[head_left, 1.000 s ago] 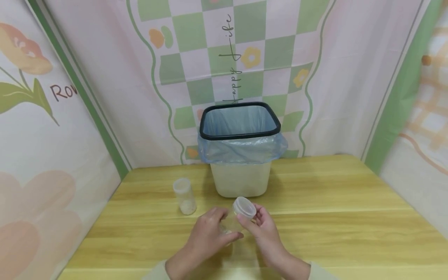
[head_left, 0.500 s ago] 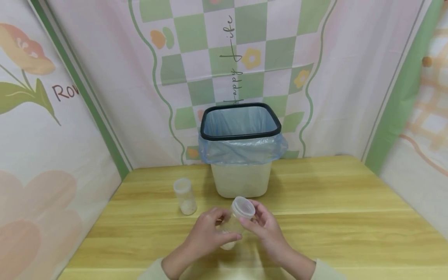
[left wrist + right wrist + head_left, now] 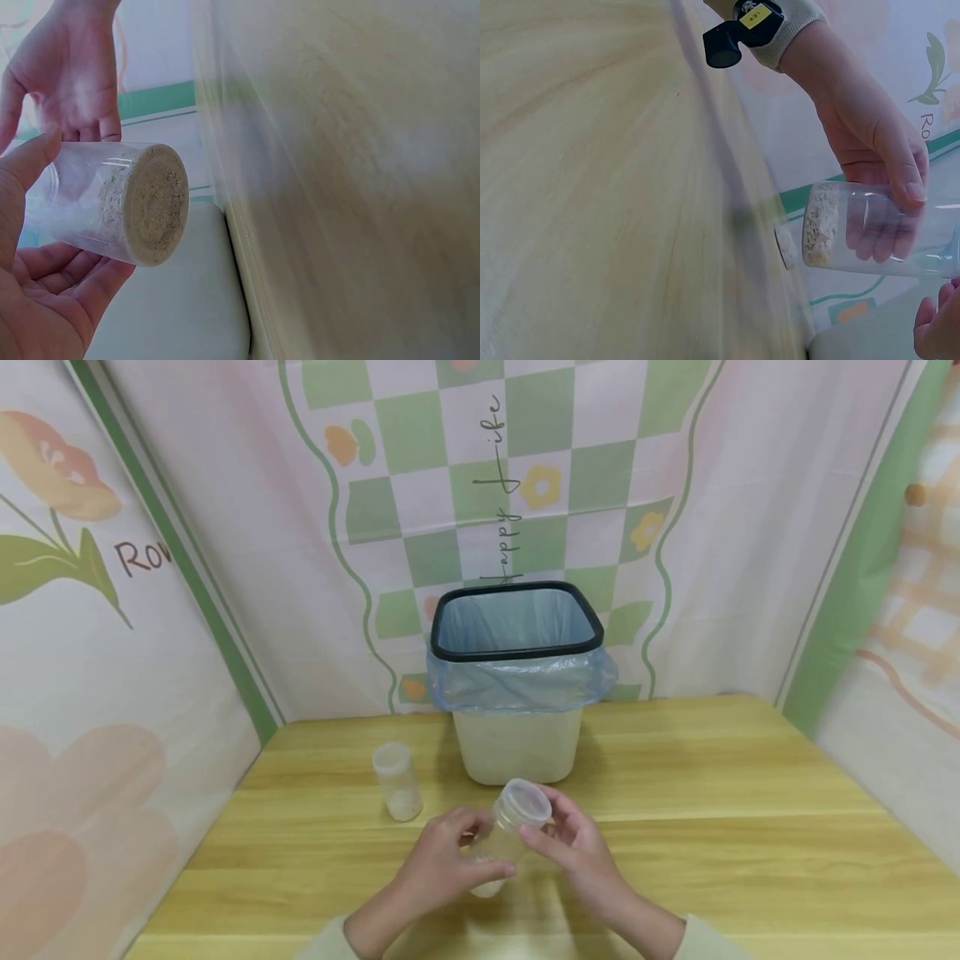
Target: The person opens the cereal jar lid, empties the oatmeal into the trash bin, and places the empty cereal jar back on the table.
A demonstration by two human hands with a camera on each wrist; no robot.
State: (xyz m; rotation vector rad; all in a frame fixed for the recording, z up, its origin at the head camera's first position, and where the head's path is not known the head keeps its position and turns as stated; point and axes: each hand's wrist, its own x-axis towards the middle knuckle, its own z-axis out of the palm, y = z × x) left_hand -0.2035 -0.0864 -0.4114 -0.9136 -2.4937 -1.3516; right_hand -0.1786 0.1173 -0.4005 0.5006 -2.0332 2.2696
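Observation:
My left hand point(image 3: 446, 860) holds a clear plastic jar point(image 3: 510, 842) round its body, tilted above the table. Pale flaky bits point(image 3: 154, 206) fill the base end of the jar, as the left wrist view shows. A translucent lid point(image 3: 527, 802) caps the upper end, leaning to the right. At the lid's edge, the thumb and fingers of my right hand point(image 3: 573, 843) pinch it. The right wrist view catches only some fingertips point(image 3: 939, 322) of that hand beside the jar. A second clear jar point(image 3: 397, 783) with a little pale material stands upright to the left.
Behind the hands stands a cream bin point(image 3: 517, 743) lined with a blue bag point(image 3: 517, 685) under a black rim point(image 3: 517, 655). Patterned cloth walls point(image 3: 360, 527) enclose the wooden table point(image 3: 712, 860) at the back and sides.
My right hand has shifted slightly to the right at the lid. More of the held jar's lower end shows below my left thumb. The second jar and the bin stay put.

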